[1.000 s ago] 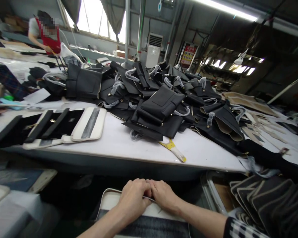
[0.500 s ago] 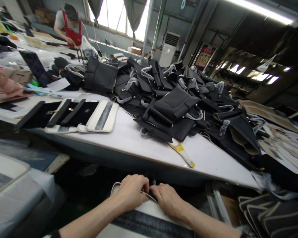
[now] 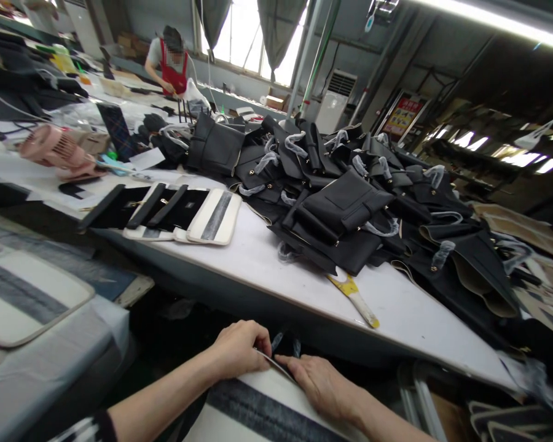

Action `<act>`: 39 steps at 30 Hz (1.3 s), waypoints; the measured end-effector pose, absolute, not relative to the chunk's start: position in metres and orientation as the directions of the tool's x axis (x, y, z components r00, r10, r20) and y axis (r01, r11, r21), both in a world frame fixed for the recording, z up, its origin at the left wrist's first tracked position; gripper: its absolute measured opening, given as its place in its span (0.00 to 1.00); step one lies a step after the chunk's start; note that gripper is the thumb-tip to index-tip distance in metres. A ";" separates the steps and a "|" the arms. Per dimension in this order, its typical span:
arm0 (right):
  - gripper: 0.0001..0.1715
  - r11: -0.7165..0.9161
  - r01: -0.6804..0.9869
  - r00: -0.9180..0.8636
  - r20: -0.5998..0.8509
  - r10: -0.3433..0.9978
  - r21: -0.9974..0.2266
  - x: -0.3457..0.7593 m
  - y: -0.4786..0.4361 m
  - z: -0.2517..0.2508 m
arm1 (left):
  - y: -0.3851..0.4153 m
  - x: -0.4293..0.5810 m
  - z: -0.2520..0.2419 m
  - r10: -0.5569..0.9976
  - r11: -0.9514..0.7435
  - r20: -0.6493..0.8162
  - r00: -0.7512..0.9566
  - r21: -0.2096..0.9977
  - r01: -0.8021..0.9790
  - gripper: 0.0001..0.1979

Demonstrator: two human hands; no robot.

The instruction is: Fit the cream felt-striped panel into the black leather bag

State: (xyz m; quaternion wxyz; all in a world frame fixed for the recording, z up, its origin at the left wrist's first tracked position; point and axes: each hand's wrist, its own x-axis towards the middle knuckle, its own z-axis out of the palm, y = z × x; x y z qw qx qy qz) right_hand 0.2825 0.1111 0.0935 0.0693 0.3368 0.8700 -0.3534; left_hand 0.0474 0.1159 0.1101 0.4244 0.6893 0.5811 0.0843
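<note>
A white bag panel [image 3: 262, 408] with a broad dark stripe across it lies low in front of me, below the table's edge. My left hand [image 3: 242, 350] has its fingers curled and closed on the panel's far edge. Beside it, my right hand [image 3: 316, 380] grips the same edge, thumb and fingers pressed together. A thin dark rim of the panel shows between the two hands. Just beyond the fingers are clear-wrapped loops [image 3: 286, 344], partly hidden in shadow. The fingertips themselves are mostly covered.
On the white table [image 3: 203, 264] lie a heap of black bags [image 3: 341, 199], a yellow-and-white tool [image 3: 357, 301] and striped panels [image 3: 214, 216]. A pink fan [image 3: 58, 150] stands at left. More panels [image 3: 32, 298] rest at lower left. A person in a red apron [image 3: 172, 73] works behind.
My view has turned left, so the table and bags sit farther right. Both hands stay on the panel's edge; the left has shifted slightly along it, and a panel corner beside it no longer shows.
</note>
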 end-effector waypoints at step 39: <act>0.26 0.242 0.502 -0.807 -0.349 0.477 -0.830 0.209 0.121 0.103 | 0.076 -0.003 0.072 0.879 0.397 -0.400 0.258 0.915 0.066 0.17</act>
